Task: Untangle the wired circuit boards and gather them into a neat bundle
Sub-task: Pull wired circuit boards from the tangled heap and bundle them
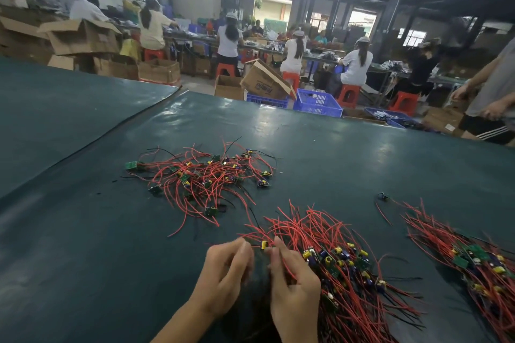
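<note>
Right hand point(292, 287): fingers curled, thumb and forefinger pinching the loose board point(264, 244) by its red leads.
Left hand point(225, 273): curled, fingertips at that board from the left. Too blurred to tell if it grips.
Table point(83, 231): dark green mat under everything.
Tangled pile point(200, 178): ahead and left of both hands, well apart.
Gathered bundle point(348, 273): against the right hand's outer side, long axis running away from the person.
Loose board: between the fingertips, just left of the bundle. The right hand is nearer, so the likely move is a short carry rightward with the leads turned along the bundle.
</note>
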Available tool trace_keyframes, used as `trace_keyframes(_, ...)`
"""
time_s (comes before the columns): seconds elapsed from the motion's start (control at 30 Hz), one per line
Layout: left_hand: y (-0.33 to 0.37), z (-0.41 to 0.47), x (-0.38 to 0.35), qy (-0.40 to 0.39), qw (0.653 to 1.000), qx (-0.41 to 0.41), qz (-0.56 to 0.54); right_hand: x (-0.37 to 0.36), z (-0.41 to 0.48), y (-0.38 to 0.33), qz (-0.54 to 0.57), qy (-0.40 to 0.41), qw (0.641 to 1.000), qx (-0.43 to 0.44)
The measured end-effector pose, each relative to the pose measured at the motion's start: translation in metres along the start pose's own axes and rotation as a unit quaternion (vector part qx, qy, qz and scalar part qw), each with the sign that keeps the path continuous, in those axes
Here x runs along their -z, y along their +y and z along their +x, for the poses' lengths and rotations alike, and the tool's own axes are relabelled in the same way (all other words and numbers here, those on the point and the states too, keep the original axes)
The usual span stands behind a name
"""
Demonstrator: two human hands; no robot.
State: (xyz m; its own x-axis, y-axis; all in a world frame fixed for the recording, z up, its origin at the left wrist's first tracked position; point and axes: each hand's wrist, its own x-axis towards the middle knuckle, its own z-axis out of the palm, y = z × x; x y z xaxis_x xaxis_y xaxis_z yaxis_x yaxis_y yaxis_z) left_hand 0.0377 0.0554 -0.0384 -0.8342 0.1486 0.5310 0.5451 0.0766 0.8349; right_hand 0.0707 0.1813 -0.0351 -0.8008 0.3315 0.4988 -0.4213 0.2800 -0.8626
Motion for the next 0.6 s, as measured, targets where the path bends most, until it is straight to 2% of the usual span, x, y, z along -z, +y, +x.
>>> trace_keyframes(0.07, -0.004, 0.000, 0.000, -0.102, 0.990, 0.038, 0.084, 0.001, 0.000, -0.003, 0.020, 0.020, 1.000, -0.009)
trace_keyframes(0.1, -0.006, 0.000, -0.002, -0.125, 0.985, 0.052, 0.103, 0.002, 0.000, -0.004, 0.028, 0.025, 0.999, -0.019)
trace_keyframes(0.2, -0.008, 0.001, -0.009, -0.078, 0.989, 0.104, 0.074, 0.001, -0.002, -0.005, 0.064, 0.024, 0.995, -0.074)
trace_keyframes(0.3, -0.005, 0.006, -0.011, -0.010, 0.984, 0.177, -0.019, 0.001, -0.003, -0.007, 0.094, 0.023, 0.991, -0.094)
trace_keyframes(0.37, -0.002, 0.011, -0.012, 0.036, 0.953, 0.264, -0.146, 0.000, -0.002, -0.010, 0.129, 0.029, 0.984, -0.120)
trace_keyframes(0.43, 0.001, 0.015, -0.013, 0.059, 0.896, 0.343, -0.276, -0.001, 0.001, -0.012, 0.206, 0.049, 0.963, -0.166)
trace_keyframes(0.53, 0.001, 0.017, -0.009, 0.097, 0.834, 0.391, -0.378, -0.001, 0.003, -0.011, 0.281, 0.063, 0.930, -0.230)
trace_keyframes(0.6, 0.000, 0.018, -0.007, 0.123, 0.807, 0.397, -0.419, 0.000, 0.004, -0.010, 0.287, 0.075, 0.921, -0.252)
